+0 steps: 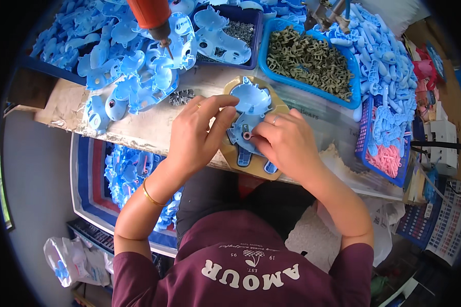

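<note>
A light-blue plastic toy shell half [252, 97] lies hollow side up in a tan, shaped holder [276, 105] at the table's front edge. Inside its lower body sits a small pink ring-shaped part [247, 135]. My right hand [288, 140] bends over the shell's right side, fingers drawn together close to the pink part; its fingertips are partly hidden, and whatever they pinch cannot be made out. At the shell's left edge is my left hand [200, 128], thumb and forefinger apart with nothing visible between them.
An orange power screwdriver [151, 13] hangs at upper left, its bit above piled blue shells [130, 84]. Small dark parts [182, 97] lie beside them. Behind stand a blue tray [264, 66] of olive-coloured parts and a bin of screws [241, 31]. A blue basket [362, 133] holds pink pieces.
</note>
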A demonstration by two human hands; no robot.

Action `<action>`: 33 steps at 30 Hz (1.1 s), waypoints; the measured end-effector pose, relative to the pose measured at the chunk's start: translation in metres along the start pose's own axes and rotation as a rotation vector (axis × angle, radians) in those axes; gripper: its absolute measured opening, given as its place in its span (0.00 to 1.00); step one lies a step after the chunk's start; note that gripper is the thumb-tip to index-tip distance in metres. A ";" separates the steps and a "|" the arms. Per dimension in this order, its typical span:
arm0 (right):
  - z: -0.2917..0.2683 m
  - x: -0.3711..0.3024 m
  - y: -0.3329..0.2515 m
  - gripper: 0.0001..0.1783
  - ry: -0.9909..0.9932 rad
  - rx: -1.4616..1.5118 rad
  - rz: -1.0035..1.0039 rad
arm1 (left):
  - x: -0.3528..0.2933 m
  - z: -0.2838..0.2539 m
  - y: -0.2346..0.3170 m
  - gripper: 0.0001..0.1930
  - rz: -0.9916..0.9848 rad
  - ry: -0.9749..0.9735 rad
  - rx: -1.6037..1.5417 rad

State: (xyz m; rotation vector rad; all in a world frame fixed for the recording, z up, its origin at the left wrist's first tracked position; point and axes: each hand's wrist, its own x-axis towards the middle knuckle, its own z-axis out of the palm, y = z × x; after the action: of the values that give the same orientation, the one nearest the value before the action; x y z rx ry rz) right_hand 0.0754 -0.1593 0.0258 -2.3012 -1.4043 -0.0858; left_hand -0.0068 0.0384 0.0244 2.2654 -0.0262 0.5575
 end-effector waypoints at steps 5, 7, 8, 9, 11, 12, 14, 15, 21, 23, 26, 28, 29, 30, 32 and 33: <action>-0.003 0.009 0.003 0.06 -0.121 0.012 0.032 | -0.006 0.000 -0.009 0.08 0.126 -0.073 0.020; -0.003 0.010 0.002 0.05 -0.145 0.013 0.040 | -0.010 0.001 -0.010 0.12 0.372 -0.199 0.149; -0.003 0.010 0.001 0.05 -0.148 0.002 0.045 | -0.014 0.002 -0.011 0.12 0.372 -0.200 0.150; -0.003 0.010 0.000 0.05 -0.152 -0.008 0.049 | -0.017 0.004 -0.012 0.14 0.411 -0.248 0.222; -0.003 0.011 0.001 0.04 -0.154 -0.002 0.037 | -0.021 0.004 -0.017 0.20 0.466 -0.322 0.328; -0.003 0.011 0.003 0.04 -0.156 0.004 0.024 | -0.022 0.004 -0.016 0.20 0.467 -0.324 0.325; -0.005 0.016 0.003 0.04 -0.185 0.004 0.031 | -0.021 0.004 -0.014 0.21 0.476 -0.333 0.389; -0.006 0.018 0.003 0.03 -0.213 0.006 0.033 | -0.021 0.005 -0.012 0.21 0.477 -0.336 0.386; 0.003 0.014 0.003 0.04 -0.147 -0.012 0.002 | -0.023 0.010 -0.010 0.17 0.481 -0.320 0.411; 0.001 0.013 0.006 0.05 -0.172 0.020 0.034 | -0.023 0.009 -0.010 0.18 0.492 -0.317 0.437; 0.001 0.008 0.010 0.05 -0.181 0.036 0.027 | -0.021 0.011 -0.009 0.19 0.486 -0.331 0.420; -0.003 0.002 0.012 0.05 -0.165 0.015 -0.009 | -0.021 0.012 -0.010 0.20 0.491 -0.328 0.414; -0.009 -0.005 0.009 0.05 -0.067 0.076 0.035 | -0.021 0.012 -0.011 0.20 0.493 -0.324 0.413; -0.015 -0.011 0.007 0.05 0.032 0.138 0.077 | -0.022 0.013 -0.011 0.20 0.493 -0.323 0.408; -0.029 -0.025 0.007 0.06 -0.028 0.135 0.205 | -0.024 0.014 -0.011 0.20 0.466 -0.308 0.381; -0.032 -0.030 0.007 0.06 -0.086 0.135 0.331 | -0.025 0.013 -0.010 0.20 0.471 -0.311 0.373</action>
State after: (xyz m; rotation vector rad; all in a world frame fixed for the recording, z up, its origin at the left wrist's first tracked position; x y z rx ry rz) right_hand 0.0724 -0.1994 0.0447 -2.4111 -1.0143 0.2046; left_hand -0.0225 0.0321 -0.0003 2.7076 -0.6750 0.4691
